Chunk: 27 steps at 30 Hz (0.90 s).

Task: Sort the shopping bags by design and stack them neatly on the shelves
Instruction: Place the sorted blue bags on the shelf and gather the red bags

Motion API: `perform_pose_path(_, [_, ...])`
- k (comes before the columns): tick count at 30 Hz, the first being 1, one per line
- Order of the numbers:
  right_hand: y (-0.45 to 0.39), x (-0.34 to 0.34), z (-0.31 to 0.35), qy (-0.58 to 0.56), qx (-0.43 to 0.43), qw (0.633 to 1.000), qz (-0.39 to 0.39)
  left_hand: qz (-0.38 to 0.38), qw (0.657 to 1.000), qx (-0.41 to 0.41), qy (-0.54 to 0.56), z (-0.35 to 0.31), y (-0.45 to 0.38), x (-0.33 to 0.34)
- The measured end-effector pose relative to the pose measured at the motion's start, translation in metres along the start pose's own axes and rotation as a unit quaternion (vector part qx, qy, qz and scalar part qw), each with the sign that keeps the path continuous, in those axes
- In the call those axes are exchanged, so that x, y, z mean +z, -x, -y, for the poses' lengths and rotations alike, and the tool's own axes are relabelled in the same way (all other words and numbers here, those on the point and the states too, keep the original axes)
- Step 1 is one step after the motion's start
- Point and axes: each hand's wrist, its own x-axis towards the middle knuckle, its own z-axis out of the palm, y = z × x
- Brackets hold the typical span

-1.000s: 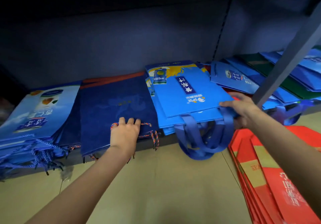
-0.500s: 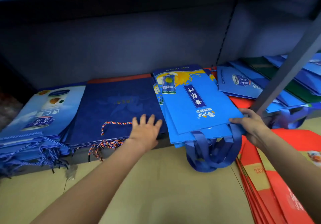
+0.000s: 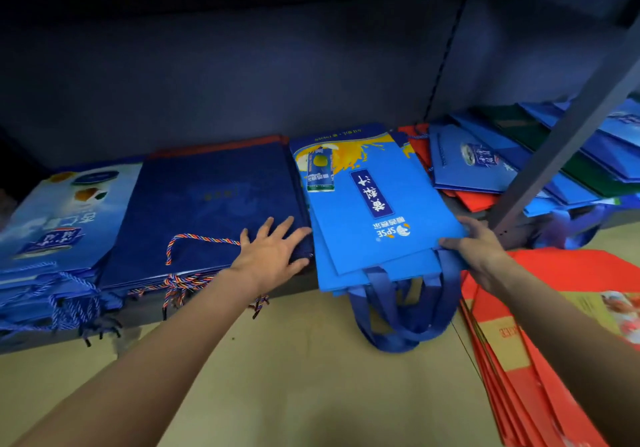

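Left hand: fingers spread flat, palm down on the near right corner of the navy bag stack; holds nothing
Right hand: fingers curled, pinching the near right corner of the top bright blue bag
Floor: tan; red bags fanned flat at the right edge, partly under the right forearm
Blue bag handles: dark blue strap loops hanging off the shelf edge down to the floor
Bright blue stack: on the bottom shelf, just right of the navy stack; top bag printed with a bottle, orange splash and "SPSE", print upside down to the camera; sits skewed over the bags below
Navy stack: rope handle, multicolour twist, lying on the top bag; more rope ends dangle over the front edge
Pale blue bags: leftmost stack, touching the navy stack; blue cords hang in front
Shelf upright: grey post, slanted in view, right of the right hand
Far right: loose overlapping blue, green and red bags behind the upright
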Motion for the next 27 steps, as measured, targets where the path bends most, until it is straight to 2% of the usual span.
perform_pose_path(5, [-0.009, 0.009, 0.008, 0.071, -0.038, 0.997, 0.02, -0.07, 0.989, -0.011, 0.128, 0.009, -0.009, -0.017])
perform_pose_path(8, [-0.008, 0.003, 0.011, 0.122, -0.023, 0.99, 0.062, -0.086, 0.988, 0.006, 0.13, -0.016, -0.027, -0.031])
perform_pose_path(10, [-0.012, -0.002, 0.013, 0.202, -0.028, 0.976, 0.079, -0.049, 0.995, 0.037, 0.082, -0.042, -0.041, -0.038])
perform_pose_path(12, [-0.018, -0.009, 0.02, 0.273, -0.085, 0.958, 0.01, 0.018, 0.997, 0.044, 0.052, -0.065, -0.055, -0.04])
perform_pose_path(14, [-0.031, -0.013, 0.031, 0.297, -0.164, 0.94, -0.045, 0.092, 0.994, 0.023, 0.054, -0.076, -0.069, -0.04])
perform_pose_path(15, [-0.038, -0.013, 0.036, 0.34, -0.202, 0.917, -0.048, 0.124, 0.991, 0.018, 0.052, -0.078, -0.074, -0.039])
perform_pose_path(17, [-0.055, -0.012, 0.043, 0.479, -0.249, 0.841, -0.035, 0.164, 0.986, 0.016, 0.038, -0.079, -0.083, -0.032])
perform_pose_path(20, [-0.075, -0.007, 0.05, 0.653, -0.247, 0.715, -0.041, 0.179, 0.984, 0.012, 0.021, -0.08, -0.088, -0.028])
perform_pose_path(22, [-0.085, -0.002, 0.054, 0.715, -0.24, 0.654, -0.06, 0.191, 0.981, 0.013, 0.015, -0.082, -0.088, -0.031])
perform_pose_path(25, [-0.091, 0.007, 0.065, 0.738, -0.273, 0.611, -0.084, 0.198, 0.98, 0.016, 0.021, -0.084, -0.087, -0.034])
perform_pose_path(27, [-0.092, 0.011, 0.079, 0.694, -0.355, 0.615, -0.115, 0.198, 0.98, 0.014, 0.034, -0.081, -0.089, -0.03])
